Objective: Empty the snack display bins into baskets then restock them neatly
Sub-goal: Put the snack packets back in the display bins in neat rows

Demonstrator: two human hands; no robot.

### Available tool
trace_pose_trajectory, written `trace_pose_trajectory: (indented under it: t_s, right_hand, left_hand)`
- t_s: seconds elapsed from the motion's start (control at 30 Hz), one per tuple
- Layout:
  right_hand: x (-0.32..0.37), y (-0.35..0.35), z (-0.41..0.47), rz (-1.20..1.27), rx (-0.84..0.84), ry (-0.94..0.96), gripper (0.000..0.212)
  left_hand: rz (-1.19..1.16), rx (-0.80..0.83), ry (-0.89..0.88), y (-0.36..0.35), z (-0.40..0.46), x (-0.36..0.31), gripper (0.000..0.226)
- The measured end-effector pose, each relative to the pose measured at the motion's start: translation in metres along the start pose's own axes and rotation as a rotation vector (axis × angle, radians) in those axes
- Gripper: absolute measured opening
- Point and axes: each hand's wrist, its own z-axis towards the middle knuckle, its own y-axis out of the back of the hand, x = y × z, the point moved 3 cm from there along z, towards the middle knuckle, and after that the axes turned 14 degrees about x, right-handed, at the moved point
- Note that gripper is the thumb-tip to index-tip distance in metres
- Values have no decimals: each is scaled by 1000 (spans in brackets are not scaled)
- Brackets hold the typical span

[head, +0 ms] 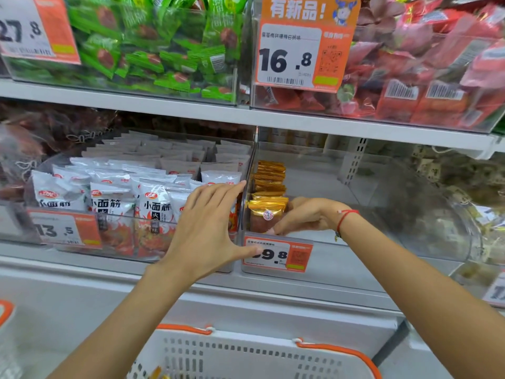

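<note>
Shop shelving [191, 110] in white fills the view, two tiers of clear plastic bins bearing orange price tags. On the upper tier, a bin of green packets [153, 47] sits left and a bin of red and pink packets [410, 77] sits right. On the lower tier, the left bin holds rows of white snack packets [114, 192] standing upright. Just right of it, the clear display bin [355, 187] holds a single row of gold-topped packets [269, 187] against its left wall; the rest of the bin shows its bare floor.

The left hand [207, 231] is spread with fingers straight, fingertips against the wall between the two bins, thumb touching the price tag [277, 254] on the bin's front. The right hand [303, 216], a red cord at its wrist, reaches inside the bin and grips the nearest gold-topped packet, fingers curled round its right side.

At the near edge, a white perforated basket [246, 356] with orange handles stands below the shelf; a few gold packets show in its near left corner.
</note>
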Motion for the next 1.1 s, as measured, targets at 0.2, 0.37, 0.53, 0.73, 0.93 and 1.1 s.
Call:
trace_pose_trajectory:
  t_s: [0.2, 0.37, 0.53, 0.73, 0.93, 1.1]
  right_hand:
    - [3, -9, -12, -193, -84, 115, 39]
    - [5, -2, -15, -67, -168, 234, 65]
    - [19, -6, -7, -227, -134, 189, 106]
    - [21, -13, -9, -458, -221, 227, 86]
    - [20, -9, -14, -460, -464, 292, 72]
    - [6, -1, -10, -83, -277, 187, 76]
  left_hand:
    - [-6, -23, -2, 0, 0, 0, 113]
    - [9, -21, -6, -2, -1, -1, 113]
    - [8, -18, -9, -2, -1, 0, 112]
    - [16, -39, -9, -4, 0, 2, 110]
    - [11, -43, -9, -4, 0, 1, 111]
    - [20, -35, -5, -5, 0, 1, 112]
